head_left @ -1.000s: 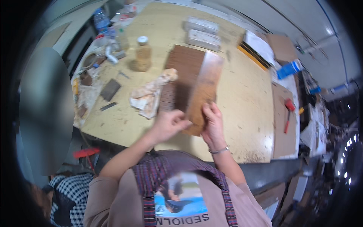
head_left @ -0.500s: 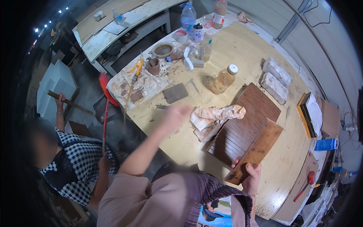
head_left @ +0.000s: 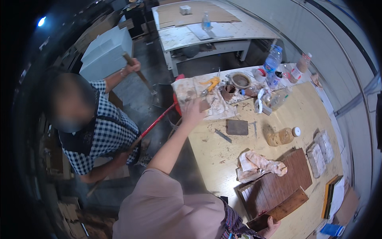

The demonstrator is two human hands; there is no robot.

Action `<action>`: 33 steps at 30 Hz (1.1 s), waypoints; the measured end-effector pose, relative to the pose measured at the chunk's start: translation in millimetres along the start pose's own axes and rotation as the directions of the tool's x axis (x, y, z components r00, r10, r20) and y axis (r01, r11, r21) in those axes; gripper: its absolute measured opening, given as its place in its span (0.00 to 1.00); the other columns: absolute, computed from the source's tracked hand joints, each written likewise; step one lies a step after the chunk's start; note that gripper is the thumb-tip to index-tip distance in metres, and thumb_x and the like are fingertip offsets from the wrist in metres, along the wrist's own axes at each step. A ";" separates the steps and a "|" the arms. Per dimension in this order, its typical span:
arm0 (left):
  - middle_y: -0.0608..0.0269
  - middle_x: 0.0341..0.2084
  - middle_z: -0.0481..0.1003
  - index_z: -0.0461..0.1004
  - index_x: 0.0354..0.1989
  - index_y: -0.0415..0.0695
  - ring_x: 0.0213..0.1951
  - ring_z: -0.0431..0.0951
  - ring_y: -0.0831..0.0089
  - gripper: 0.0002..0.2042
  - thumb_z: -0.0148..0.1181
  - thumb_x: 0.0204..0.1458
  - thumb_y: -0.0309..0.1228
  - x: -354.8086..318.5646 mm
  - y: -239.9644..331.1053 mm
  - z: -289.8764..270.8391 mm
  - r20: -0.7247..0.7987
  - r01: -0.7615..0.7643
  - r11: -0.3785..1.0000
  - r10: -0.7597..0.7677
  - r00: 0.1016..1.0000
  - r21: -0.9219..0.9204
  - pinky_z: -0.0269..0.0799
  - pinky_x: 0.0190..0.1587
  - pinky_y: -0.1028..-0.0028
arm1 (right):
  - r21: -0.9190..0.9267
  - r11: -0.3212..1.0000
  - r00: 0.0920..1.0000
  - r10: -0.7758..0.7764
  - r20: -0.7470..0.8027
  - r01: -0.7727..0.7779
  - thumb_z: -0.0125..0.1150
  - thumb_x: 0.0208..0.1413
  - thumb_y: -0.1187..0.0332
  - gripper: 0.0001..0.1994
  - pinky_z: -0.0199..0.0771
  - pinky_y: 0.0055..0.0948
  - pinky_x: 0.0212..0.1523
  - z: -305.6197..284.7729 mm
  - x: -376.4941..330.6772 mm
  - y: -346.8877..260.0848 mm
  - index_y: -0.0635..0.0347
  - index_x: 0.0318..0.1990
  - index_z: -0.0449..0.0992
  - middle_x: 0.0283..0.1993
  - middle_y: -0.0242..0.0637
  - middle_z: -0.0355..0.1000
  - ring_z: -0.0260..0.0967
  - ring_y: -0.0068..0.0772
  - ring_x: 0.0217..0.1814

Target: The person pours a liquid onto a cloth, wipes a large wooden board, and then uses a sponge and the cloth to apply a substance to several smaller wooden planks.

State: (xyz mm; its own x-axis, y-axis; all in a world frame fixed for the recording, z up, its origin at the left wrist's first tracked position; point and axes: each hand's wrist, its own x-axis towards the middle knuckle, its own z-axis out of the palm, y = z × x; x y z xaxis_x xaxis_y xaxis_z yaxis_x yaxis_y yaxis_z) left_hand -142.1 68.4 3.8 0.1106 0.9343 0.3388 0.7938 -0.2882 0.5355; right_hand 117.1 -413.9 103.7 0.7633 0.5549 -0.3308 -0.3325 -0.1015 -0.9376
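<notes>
Stretched out to the far left, my left hand has its fingers closed on a small brown block at the edge of a stained cloth. Low in the view, my right hand grips the end of a narrow wooden board and holds it tilted. Partly behind that board lies a larger brown, grooved wooden panel. A crumpled, orange-stained rag rests against the panel's upper left edge.
On the table are a dark flat block, a jar of yellowish liquid, wrapped blocks and several bottles. A yellow-handled tool lies by a brown cup. Left, a co-worker holds a red-ended pole.
My left hand has reached away to the far left, onto the small brown block. The view has swung left. My right hand still holds the narrow board.
</notes>
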 end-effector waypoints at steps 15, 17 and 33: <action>0.51 0.52 0.71 0.61 0.57 0.46 0.49 0.78 0.57 0.16 0.51 0.60 0.27 -131.7 198.2 -50.8 0.669 0.962 0.078 0.733 0.124 -0.262 0.78 0.50 0.58 | 0.592 0.806 0.997 0.037 -0.067 0.010 0.50 0.63 0.67 0.18 0.79 0.43 0.46 76.0 31.5 -33.1 0.66 0.56 0.64 0.49 0.47 0.74 0.75 0.43 0.47; 0.50 0.51 0.72 0.63 0.54 0.45 0.51 0.76 0.58 0.13 0.49 0.62 0.27 -124.4 212.1 -53.8 0.593 0.964 0.070 0.799 0.099 -0.255 0.77 0.51 0.58 | 0.585 0.808 0.996 -0.013 -0.093 0.065 0.51 0.62 0.67 0.16 0.80 0.43 0.44 80.9 29.8 -34.2 0.66 0.53 0.66 0.47 0.46 0.74 0.76 0.41 0.45; 0.64 0.44 0.71 0.69 0.47 0.41 0.46 0.72 0.77 0.15 0.59 0.51 0.17 -198.8 228.0 -64.2 0.717 0.867 0.174 0.648 0.256 -0.466 0.69 0.48 0.79 | 0.621 0.694 0.895 -0.076 -0.440 0.364 0.50 0.62 0.72 0.11 0.78 0.39 0.41 68.3 5.9 -32.4 0.67 0.49 0.65 0.42 0.48 0.75 0.75 0.41 0.41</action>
State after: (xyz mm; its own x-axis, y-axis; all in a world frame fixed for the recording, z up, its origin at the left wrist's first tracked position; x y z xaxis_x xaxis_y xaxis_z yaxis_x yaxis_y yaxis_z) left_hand -21.5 -196.6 108.1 0.9717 0.2027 -0.1210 -0.0451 0.6625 0.7477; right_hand 94.5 -350.9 139.4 0.9520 0.1409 -0.2719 -0.2966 0.6446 -0.7046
